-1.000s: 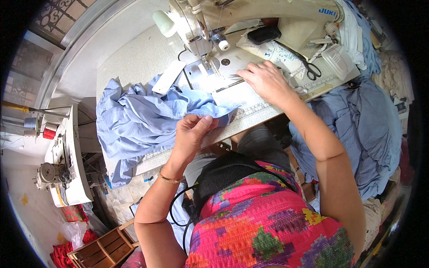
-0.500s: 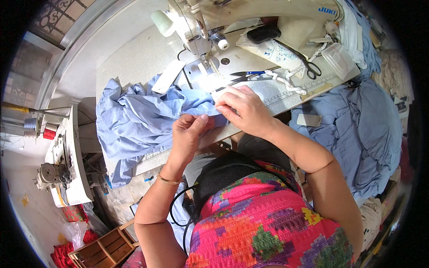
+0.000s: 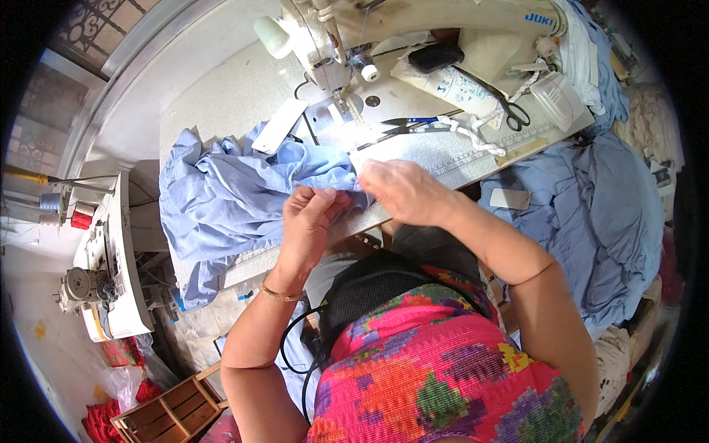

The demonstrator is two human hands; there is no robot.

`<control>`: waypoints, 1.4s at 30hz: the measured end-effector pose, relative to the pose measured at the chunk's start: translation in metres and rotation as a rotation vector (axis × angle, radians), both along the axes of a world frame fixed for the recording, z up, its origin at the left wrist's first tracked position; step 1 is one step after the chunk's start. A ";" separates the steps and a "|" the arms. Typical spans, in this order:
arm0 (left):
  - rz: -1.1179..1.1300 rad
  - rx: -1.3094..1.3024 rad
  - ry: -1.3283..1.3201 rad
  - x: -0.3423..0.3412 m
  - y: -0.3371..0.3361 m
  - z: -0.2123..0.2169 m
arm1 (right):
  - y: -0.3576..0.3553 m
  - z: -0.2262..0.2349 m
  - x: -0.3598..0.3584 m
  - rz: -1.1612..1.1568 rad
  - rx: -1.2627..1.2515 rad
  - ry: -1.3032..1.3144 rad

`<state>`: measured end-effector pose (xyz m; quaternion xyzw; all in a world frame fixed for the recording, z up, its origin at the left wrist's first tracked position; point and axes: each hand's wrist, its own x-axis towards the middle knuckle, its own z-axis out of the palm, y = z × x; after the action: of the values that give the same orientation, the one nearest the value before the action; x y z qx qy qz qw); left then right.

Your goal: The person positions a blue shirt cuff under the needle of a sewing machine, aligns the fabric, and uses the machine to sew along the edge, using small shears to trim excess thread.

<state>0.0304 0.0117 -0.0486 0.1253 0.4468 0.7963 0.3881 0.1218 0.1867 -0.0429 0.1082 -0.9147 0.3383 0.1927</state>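
Observation:
A rumpled light blue garment [image 3: 229,192] lies over the left front of the sewing table. With fingers closed, my left hand [image 3: 312,215] grips its right-hand edge near the table's front. My right hand [image 3: 402,190] is closed on the same edge, just right of the left hand; its fingertips are blurred. Behind the hands stands a sewing machine [image 3: 329,70], its needle area brightly lit. Blue-handled thread snips [image 3: 413,121] lie on the table beyond my right hand.
Black scissors [image 3: 513,114], a dark pouch [image 3: 436,55], a white braided cord [image 3: 480,140] and a white plastic box [image 3: 550,100] occupy the table's right side. More blue cloth [image 3: 583,221] is heaped at the right. A second machine [image 3: 111,273] stands left, above a wooden crate [image 3: 173,413].
My right hand has turned and shifted slightly down and right, still at the cloth edge. My left fingers have moved a little, keeping their hold. The garment's edge has shifted slightly.

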 end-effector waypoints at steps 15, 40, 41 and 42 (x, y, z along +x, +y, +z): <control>-0.001 -0.011 0.028 0.000 -0.005 0.014 | -0.019 0.005 -0.001 -0.168 -0.082 0.174; -0.390 -0.383 0.691 -0.050 0.014 0.015 | 0.007 -0.003 0.008 -0.008 -0.788 -0.374; -0.394 -0.378 0.651 -0.050 0.013 0.015 | 0.006 -0.004 0.007 -0.018 -0.780 -0.353; -0.398 -0.373 0.610 -0.051 0.012 0.015 | 0.004 -0.004 0.006 -0.028 -0.772 -0.333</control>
<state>-0.0204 0.0234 -0.0340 0.3672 0.6452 0.5372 0.4003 0.1274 0.1910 -0.0464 -0.0406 -0.7407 0.6665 0.0734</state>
